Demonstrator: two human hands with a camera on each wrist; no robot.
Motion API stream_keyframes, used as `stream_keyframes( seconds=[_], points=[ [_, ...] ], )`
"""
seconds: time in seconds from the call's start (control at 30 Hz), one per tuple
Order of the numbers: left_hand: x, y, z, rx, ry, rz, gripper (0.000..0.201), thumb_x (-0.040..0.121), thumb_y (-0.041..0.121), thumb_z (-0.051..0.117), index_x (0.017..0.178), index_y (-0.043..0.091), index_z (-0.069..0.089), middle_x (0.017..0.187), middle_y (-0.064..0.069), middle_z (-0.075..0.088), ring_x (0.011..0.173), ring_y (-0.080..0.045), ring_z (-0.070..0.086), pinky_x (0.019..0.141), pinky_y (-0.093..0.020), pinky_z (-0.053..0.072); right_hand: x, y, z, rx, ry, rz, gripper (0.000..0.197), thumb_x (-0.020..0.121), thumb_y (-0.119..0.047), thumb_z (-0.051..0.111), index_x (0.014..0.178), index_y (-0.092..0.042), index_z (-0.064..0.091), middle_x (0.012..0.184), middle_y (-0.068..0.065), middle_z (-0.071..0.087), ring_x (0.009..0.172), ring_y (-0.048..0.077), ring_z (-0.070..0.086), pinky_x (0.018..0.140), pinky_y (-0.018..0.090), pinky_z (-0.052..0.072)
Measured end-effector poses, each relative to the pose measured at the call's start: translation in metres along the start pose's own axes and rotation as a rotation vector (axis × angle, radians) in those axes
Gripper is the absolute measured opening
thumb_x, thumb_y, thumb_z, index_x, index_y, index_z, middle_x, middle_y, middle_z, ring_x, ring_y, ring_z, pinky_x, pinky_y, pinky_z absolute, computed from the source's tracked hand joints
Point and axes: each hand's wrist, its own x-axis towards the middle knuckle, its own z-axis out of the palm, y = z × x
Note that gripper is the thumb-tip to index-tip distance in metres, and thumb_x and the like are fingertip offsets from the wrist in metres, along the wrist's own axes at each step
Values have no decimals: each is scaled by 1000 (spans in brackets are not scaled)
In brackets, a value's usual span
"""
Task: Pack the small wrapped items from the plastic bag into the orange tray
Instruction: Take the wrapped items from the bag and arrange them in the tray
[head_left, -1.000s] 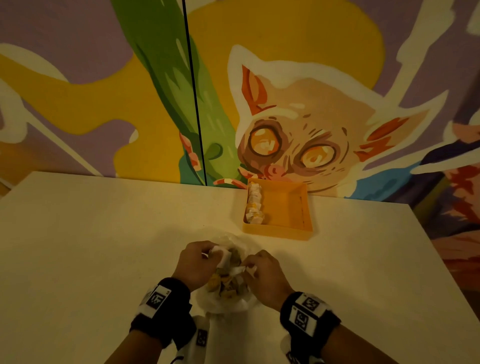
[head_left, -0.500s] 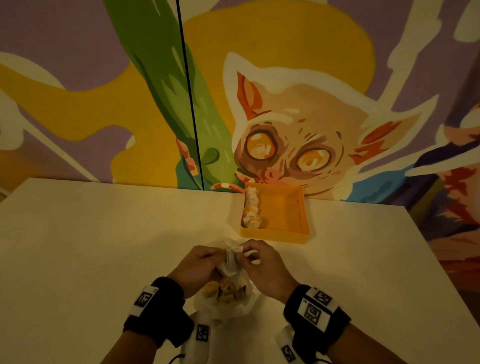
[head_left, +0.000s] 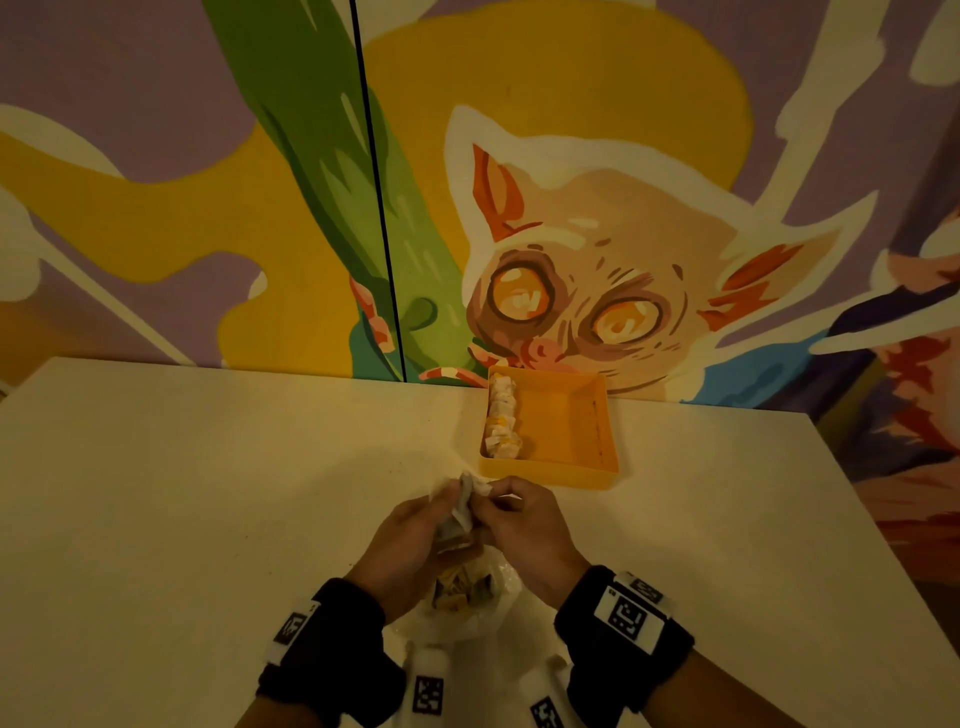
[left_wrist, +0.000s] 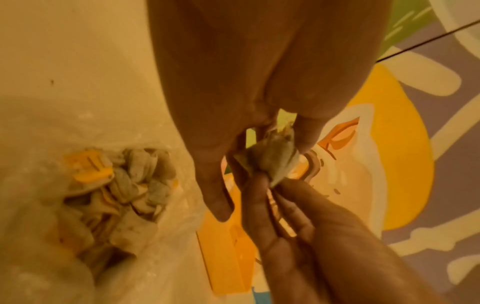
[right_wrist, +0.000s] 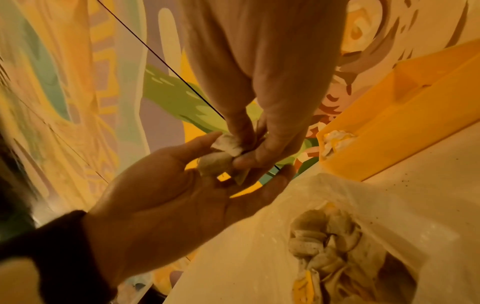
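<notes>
While we are pinching one small wrapped item (left_wrist: 272, 158) between the fingertips of both hands above the open plastic bag (head_left: 467, 613), we are lifting it clear for the carry to the orange tray (head_left: 602, 467). Our left hand (head_left: 405, 540) is gripping its near side and our right hand (head_left: 524, 525) is nipping the twisted wrapper end, so both are grasping the same piece. More wrapped pieces are lying loose in the bag below, and a single row of packed ones (head_left: 501, 421) is sitting along the tray's left wall, with the remaining floor bare. Next, we judge, one hand should be letting go so the other can be setting the piece beside that row.
</notes>
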Motion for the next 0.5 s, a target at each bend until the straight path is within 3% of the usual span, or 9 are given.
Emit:
stream_keyframes(
  seconds=[0.13, 0.23, 0.33, 0.4, 0.5],
  points=[
    [-2, 5, 3, -72, -67, -3, 36, 100, 33, 46, 115, 8, 66, 113, -13, 71, 108, -27, 67, 93, -43, 53, -4, 1, 0, -113, -42, -58, 12, 84, -19, 73, 73, -22, 69, 87, 8, 73, 82, 27, 71, 77, 51, 59],
    [-2, 7, -2, 5, -62, 18, 29, 98, 12, 48, 117, -4, 62, 116, -24, 66, 107, -32, 65, 88, -44, 56, -6, -4, -6, -248, -92, -74, 3, 85, -19, 72, 88, -18, 70, 91, 4, 70, 69, 21, 70, 59, 32, 59],
    [-2, 8, -4, 119, -67, 8, 28, 101, 8, 43, 107, -9, 65, 107, -24, 69, 97, -33, 70, 88, -44, 57, -7, -12, -11, -292, -77, -66, 19, 84, -22, 73, 101, -22, 63, 94, 1, 65, 66, 17, 67, 47, 20, 49],
    [-2, 10, -3, 188, -61, 13, 25, 100, 9, 47, 104, -5, 67, 100, -22, 72, 90, -33, 72, 83, -40, 59, -7, -16, -13, -260, -93, -47, 23, 85, -24, 72, 105, -24, 62, 97, 3, 63, 68, 16, 66, 47, 18, 48],
    [-1, 14, -1, 211, -30, 18, 29, 99, 18, 50, 102, -5, 68, 89, -22, 71, 73, -28, 71, 66, -33, 61, -4, -15, -15, -301, -109, -114, 17, 84, -27, 73, 100, -27, 68, 93, 1, 66, 70, 15, 67, 52, 20, 50]
  ],
)
